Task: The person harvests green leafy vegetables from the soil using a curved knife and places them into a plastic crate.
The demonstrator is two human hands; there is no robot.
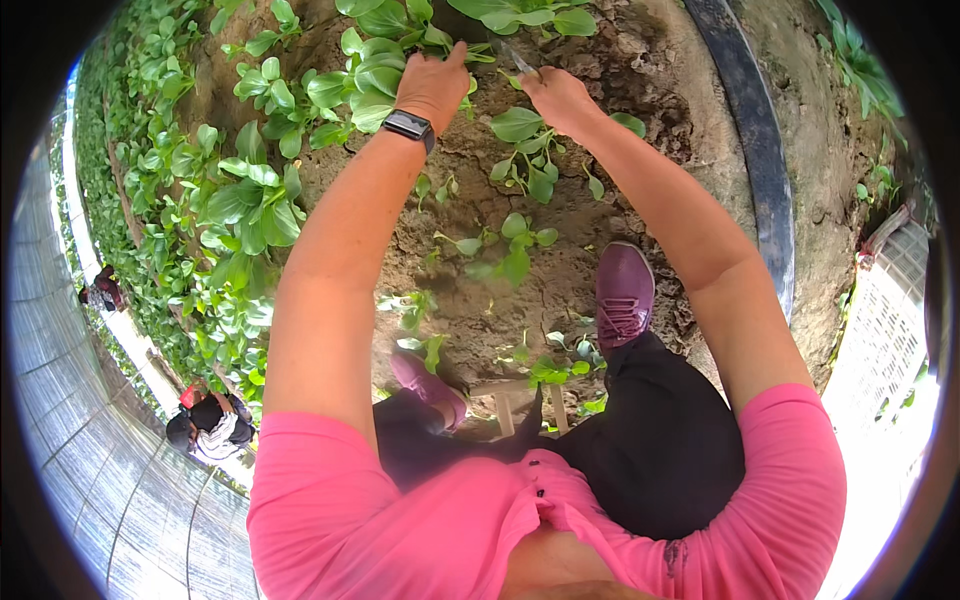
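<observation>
My left hand (437,84), with a dark watch (407,124) on its wrist, is closed among the broad leaves of a leafy green plant (375,75), which resembles bok choy. Its fingertips are partly hidden by foliage. To its right, my right hand (556,96) grips a knife, whose narrow metal blade (515,56) points up and left toward the base of the plants. Another leafy plant (517,15) stands just beyond the blade. Below my right hand, small seedlings (536,161) grow from cracked brown soil (465,199).
Dense greens (255,202) fill the left side. A black hose or strip (757,142) runs along the right. My purple shoes (625,289) stand on the soil near a small wooden stool (504,412). A white plastic crate (885,300) is at far right. Another person (217,427) is at far left.
</observation>
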